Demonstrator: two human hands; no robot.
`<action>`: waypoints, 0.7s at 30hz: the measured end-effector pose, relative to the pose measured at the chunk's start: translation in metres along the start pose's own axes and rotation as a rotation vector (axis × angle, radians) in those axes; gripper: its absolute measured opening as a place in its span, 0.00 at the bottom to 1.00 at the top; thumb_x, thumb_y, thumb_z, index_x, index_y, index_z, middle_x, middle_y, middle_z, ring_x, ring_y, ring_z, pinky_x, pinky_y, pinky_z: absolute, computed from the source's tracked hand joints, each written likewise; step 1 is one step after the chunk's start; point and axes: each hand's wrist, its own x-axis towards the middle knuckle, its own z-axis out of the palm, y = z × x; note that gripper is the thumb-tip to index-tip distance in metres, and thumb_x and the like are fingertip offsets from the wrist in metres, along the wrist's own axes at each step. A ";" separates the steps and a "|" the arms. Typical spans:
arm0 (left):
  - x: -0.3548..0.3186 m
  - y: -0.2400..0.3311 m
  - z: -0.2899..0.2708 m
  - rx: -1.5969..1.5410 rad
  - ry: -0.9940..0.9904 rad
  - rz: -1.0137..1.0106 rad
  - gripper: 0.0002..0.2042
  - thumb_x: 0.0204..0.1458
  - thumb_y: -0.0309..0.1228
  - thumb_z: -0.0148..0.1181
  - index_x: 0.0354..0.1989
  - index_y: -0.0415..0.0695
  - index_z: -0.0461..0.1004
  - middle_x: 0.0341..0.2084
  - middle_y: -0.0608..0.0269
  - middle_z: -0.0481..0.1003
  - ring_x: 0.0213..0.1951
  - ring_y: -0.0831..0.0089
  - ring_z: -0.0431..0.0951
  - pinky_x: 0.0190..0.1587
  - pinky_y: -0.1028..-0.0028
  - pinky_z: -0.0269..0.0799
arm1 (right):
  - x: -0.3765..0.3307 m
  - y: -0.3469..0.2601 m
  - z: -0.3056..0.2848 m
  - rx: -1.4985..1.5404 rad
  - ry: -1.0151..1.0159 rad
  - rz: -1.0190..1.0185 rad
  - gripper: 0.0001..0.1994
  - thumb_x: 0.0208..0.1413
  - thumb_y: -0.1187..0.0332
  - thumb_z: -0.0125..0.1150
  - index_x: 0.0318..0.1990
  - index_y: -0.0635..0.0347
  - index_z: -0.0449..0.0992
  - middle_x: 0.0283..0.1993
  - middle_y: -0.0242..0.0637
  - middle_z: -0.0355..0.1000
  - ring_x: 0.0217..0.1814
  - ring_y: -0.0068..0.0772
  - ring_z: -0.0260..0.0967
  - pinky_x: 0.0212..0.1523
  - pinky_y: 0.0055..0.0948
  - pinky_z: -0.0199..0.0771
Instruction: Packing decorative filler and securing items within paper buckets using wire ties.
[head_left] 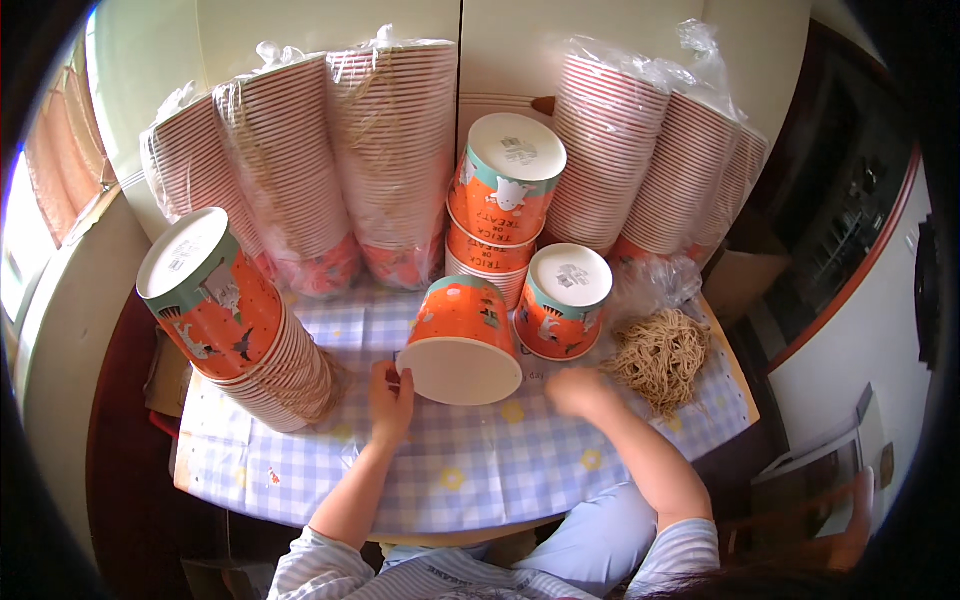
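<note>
An orange paper bucket (466, 312) with a green band at its base lies tilted in front of me, its white mouth facing me. My left hand (391, 400) grips the left side of its rim, thumb and fingers closed on the edge. My right hand (582, 392) is a little right of the bucket, apart from it, fingers curled and slightly blurred; whatever they hold, if anything, is hidden. Right of that hand lies a tangled heap of beige paper cords (662, 360). A second orange bucket (563, 305) stands upside down just behind my right hand.
At the left leans a stack of nested buckets (250, 330), cords hanging by it. An upside-down bucket stack (505, 200) rises behind the tilted bucket. Tall plastic-wrapped bucket stacks (395, 150) line the back on both sides. A blue checked cloth (470, 470) covers the table.
</note>
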 end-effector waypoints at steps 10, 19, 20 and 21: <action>0.013 -0.016 0.001 0.003 0.054 -0.029 0.10 0.47 0.29 0.54 0.35 0.38 0.64 0.22 0.63 0.68 0.25 0.76 0.67 0.28 0.77 0.65 | 0.010 0.070 0.036 0.026 0.268 0.411 0.08 0.44 0.74 0.49 0.31 0.56 0.75 0.37 0.40 0.70 0.41 0.41 0.69 0.37 0.37 0.71; 0.007 -0.005 -0.004 0.042 0.196 0.131 0.18 0.41 0.25 0.55 0.42 0.38 0.59 0.36 0.55 0.61 0.39 0.64 0.63 0.41 0.69 0.60 | 0.014 0.076 0.047 0.074 0.285 0.404 0.07 0.42 0.70 0.52 0.30 0.55 0.74 0.38 0.38 0.69 0.42 0.41 0.68 0.37 0.41 0.69; 0.004 0.009 -0.006 0.093 0.214 0.232 0.18 0.40 0.24 0.55 0.41 0.38 0.60 0.36 0.54 0.62 0.40 0.62 0.62 0.43 0.67 0.58 | 0.012 0.075 0.047 0.080 0.289 0.396 0.07 0.41 0.68 0.53 0.30 0.55 0.74 0.38 0.38 0.69 0.42 0.41 0.68 0.38 0.42 0.69; 0.002 0.018 -0.004 0.143 0.232 0.332 0.18 0.39 0.24 0.55 0.40 0.38 0.61 0.36 0.53 0.62 0.42 0.60 0.62 0.46 0.66 0.56 | 0.011 0.075 0.046 0.078 0.290 0.399 0.07 0.41 0.68 0.53 0.30 0.55 0.74 0.38 0.38 0.69 0.42 0.41 0.68 0.38 0.42 0.69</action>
